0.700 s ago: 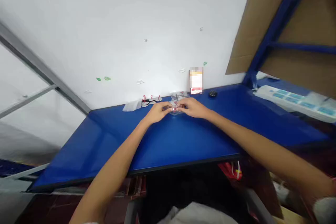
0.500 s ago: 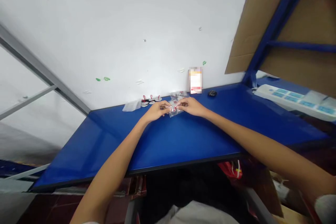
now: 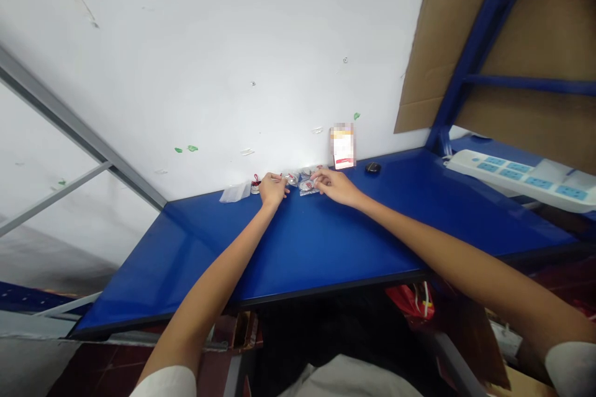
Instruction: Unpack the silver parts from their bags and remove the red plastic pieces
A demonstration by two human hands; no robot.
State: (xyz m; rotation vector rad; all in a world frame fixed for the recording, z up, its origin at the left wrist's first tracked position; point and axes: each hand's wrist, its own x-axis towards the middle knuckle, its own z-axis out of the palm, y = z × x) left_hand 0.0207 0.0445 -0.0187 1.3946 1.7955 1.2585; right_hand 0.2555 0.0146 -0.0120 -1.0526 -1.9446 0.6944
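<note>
Currently, across the blue tabletop (image 3: 326, 242), our right hand (image 3: 336, 186) touches the right edge of a clear packet (image 3: 306, 186) lying between our hands. Our left hand (image 3: 274, 191) curls beside a red-looped disc (image 3: 255, 188); whether either hand pinches anything, we cannot tell.

Along the back of a shiny blue tabletop (image 3: 335, 236): cloudy plastic (image 3: 235, 191), a round piece with a red loop (image 3: 255, 187), see-through little bags (image 3: 306, 186), a small black thing (image 3: 372, 167).

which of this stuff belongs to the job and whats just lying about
Likely the job:
clear packet at the right hand
red-corded disc beside the left hand
translucent plastic

Likely just lying about:
small black object
power strip
red bundle
</note>
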